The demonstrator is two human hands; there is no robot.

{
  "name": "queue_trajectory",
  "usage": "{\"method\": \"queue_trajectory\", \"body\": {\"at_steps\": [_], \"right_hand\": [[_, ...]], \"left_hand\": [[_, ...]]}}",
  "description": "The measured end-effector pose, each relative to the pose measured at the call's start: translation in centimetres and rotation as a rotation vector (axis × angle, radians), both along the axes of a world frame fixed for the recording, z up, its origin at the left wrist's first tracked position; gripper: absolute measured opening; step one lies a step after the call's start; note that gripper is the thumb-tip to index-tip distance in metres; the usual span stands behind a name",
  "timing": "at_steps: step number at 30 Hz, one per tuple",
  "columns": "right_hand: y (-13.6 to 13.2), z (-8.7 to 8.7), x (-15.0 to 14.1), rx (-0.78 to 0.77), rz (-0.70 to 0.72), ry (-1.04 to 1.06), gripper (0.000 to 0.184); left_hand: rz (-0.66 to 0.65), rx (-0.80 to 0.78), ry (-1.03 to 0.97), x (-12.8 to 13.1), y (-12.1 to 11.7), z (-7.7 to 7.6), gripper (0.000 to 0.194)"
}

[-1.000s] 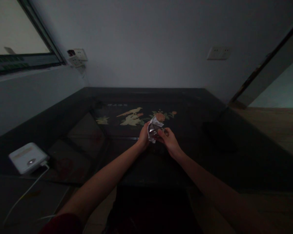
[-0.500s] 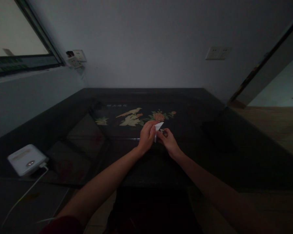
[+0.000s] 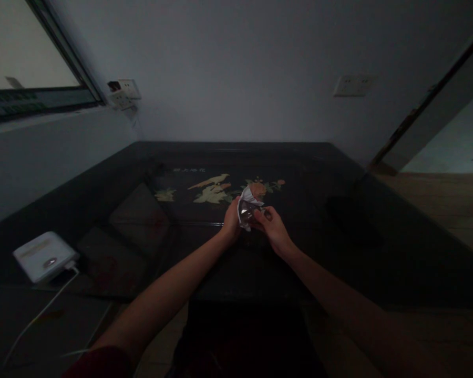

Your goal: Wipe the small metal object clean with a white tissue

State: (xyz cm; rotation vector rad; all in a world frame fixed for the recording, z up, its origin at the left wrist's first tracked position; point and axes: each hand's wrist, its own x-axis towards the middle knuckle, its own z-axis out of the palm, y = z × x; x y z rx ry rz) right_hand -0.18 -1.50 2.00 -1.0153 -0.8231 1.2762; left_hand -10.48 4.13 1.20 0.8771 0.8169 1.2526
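Both my hands meet over the middle of a dark glossy table (image 3: pixel 323 173) in a dim room. My left hand (image 3: pixel 232 223) and my right hand (image 3: pixel 273 227) each pinch a small crumpled silvery wrapper (image 3: pixel 246 206) held between them just above the tabletop. The wrapper's white edge sticks up and its shiny inner side faces me. What lies inside it I cannot make out. Just beyond the hands the tabletop bears a painted inlay of birds and flowers (image 3: pixel 216 191).
A white box-shaped device (image 3: pixel 44 256) with a white cable (image 3: pixel 35 315) lies on the table at the near left. Wall sockets (image 3: pixel 123 92) sit at the back left corner, a switch plate (image 3: pixel 352 85) on the far wall. A window is upper left, a doorway at right.
Half a second ago the wrapper was folded into a small white point between my fingers; now it is spread open again, shiny side showing. My hands stayed in the same place.
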Motion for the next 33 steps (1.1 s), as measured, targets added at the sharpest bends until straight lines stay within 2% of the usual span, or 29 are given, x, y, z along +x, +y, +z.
{"method": "queue_trajectory", "body": {"at_steps": [4,9,15,19,22,24,27,33], "right_hand": [[0.0,0.0,0.0,0.018,0.02,0.008,0.049],[0.1,0.0,0.1,0.019,0.019,-0.004,0.048],[0.1,-0.1,0.1,0.008,0.004,-0.004,0.048],[0.2,-0.4,0.1,-0.003,-0.027,-0.043,0.049],[0.4,-0.7,0.1,-0.004,-0.075,-0.109,0.049],[0.4,-0.8,0.2,-0.004,-0.089,-0.13,0.049],[0.4,-0.7,0.2,-0.015,-0.077,-0.117,0.049],[0.2,-0.3,0.1,-0.005,-0.043,-0.042,0.047]], "left_hand": [[-0.069,-0.07,-0.135,0.2,-0.4,0.2,0.032],[0.097,0.021,0.013,0.0,-0.5,0.1,0.025],[0.049,0.324,0.192,-0.5,-1.1,0.6,0.038],[0.122,0.523,0.397,-0.9,-2.1,1.4,0.04],[0.128,0.613,0.487,-0.9,-2.3,1.5,0.038],[0.116,0.606,0.497,-0.9,-2.1,1.5,0.037],[0.102,0.508,0.432,-0.9,-1.7,1.3,0.036],[0.013,0.216,0.135,-0.2,-0.5,1.0,0.029]]}}
